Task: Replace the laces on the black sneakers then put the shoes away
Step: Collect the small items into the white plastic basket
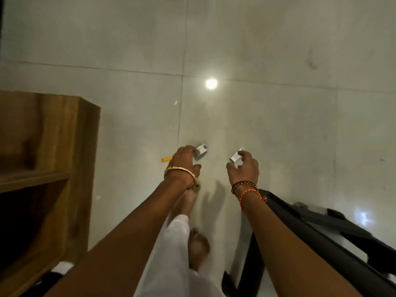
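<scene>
Sneakers are hard to make out: a dark shape with a white patch point(62, 269) at the bottom left, beside the cabinet, may be one, but it is too blurred to say.

Pale floor tiles point(278, 114) fill most of the view. A wooden cabinet point(64, 146) with an open shelf stands at the left, and a black frame point(321, 232), perhaps a chair or stand, sits at the lower right. White trousers point(173, 249) and bare feet point(198, 245) show between the arms.

Both arms reach forward. The left hand point(184, 163), with a gold bangle point(180, 171) on its wrist, has its fingers curled around a small white packet point(201, 150). The right hand point(243, 168), with thread bands at the wrist, pinches a second small white packet point(236, 155). These look like new lace packs, though the print is unreadable. A small yellow object point(166, 159) lies on the floor beside the left hand.

Judging from this, the step is gathering supplies. Keeping each packet firmly pinched and carrying both to the shoes together would likely save a second trip.
</scene>
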